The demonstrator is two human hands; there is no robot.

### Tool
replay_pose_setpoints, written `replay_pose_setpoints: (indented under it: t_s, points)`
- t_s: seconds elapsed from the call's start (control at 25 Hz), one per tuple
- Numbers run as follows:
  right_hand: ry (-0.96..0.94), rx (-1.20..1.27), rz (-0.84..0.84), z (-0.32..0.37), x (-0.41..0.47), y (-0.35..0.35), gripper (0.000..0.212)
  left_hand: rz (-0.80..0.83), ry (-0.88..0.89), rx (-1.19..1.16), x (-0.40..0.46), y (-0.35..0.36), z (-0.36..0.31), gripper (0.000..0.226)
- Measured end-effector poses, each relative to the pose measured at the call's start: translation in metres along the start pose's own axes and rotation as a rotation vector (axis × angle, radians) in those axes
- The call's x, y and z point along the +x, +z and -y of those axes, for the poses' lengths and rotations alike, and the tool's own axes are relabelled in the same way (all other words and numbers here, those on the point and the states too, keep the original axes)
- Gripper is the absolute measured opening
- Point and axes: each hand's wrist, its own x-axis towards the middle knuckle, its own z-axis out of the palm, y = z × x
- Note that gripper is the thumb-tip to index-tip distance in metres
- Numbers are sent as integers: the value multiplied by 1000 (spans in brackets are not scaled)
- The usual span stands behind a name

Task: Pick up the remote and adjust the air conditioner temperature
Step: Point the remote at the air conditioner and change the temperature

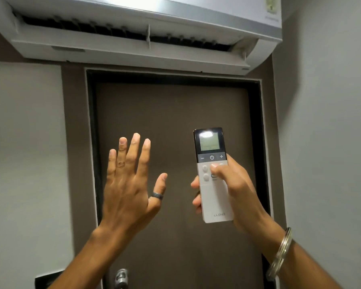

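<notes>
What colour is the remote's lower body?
White, below a black top section; head view shows the remote.

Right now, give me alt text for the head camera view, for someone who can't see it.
A right hand holds a white remote upright, thumb on its buttons, aimed at an air conditioner mounted above a brown door. The left hand is raised, open and empty.

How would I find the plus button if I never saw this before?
Look below the big white air conditioner, in front of the brown door, to the remote held upright in the right hand. Under its little screen runs a dark strip with three signs. The plus button is the rightmost one, beside the power sign.
</notes>
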Motion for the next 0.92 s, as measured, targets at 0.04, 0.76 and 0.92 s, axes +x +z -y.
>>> replay_pose_setpoints:
  t_s: [0.04, 0.76, 0.92]
  points:
    - [5, 11, -8, 1, 0, 1, 25, 1, -3, 8, 0, -1, 1, 80]
    - [23, 42, -23, 8, -7, 1, 34, 7, -19, -15, 6, 1, -6, 81]
    - [24, 47, -40, 7, -6, 1, 36, 7, -23, -13, 5, 2, -7, 81]
